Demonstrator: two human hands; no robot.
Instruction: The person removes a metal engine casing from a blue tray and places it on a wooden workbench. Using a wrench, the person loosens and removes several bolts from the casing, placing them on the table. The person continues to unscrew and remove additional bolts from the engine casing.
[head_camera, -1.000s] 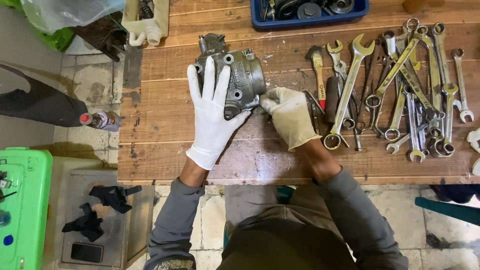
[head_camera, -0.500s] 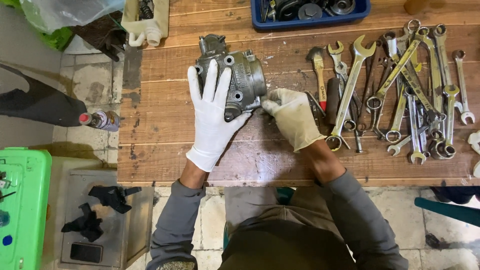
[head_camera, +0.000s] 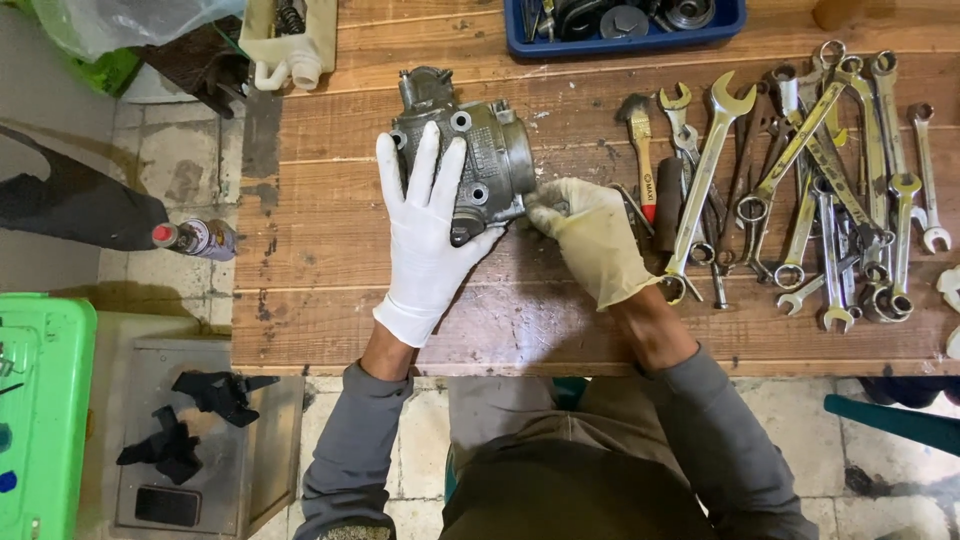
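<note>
A grey cast-metal engine part, blocky with round bolt bosses and a wide circular bore on its right side, lies on the rough, stained plank worktop. The left hand, in a smooth white glove, lies flat over the part's near left face with its fingers spread and straight, pressing rather than clasping; its grip is wide open. The right hand, in a duller cream glove, sits just right of the part, its fingertips curled in against the lower edge by the bore; whether that grip pinches anything small cannot be told.

To the right, a heap of bright steel spanners, open-ended and ring-ended, spreads across the planks, with a wooden-handled tool near the right hand. A blue plastic tray of dark round parts stands at the far edge. On the floor to the left lie a spray can and a green plastic box.
</note>
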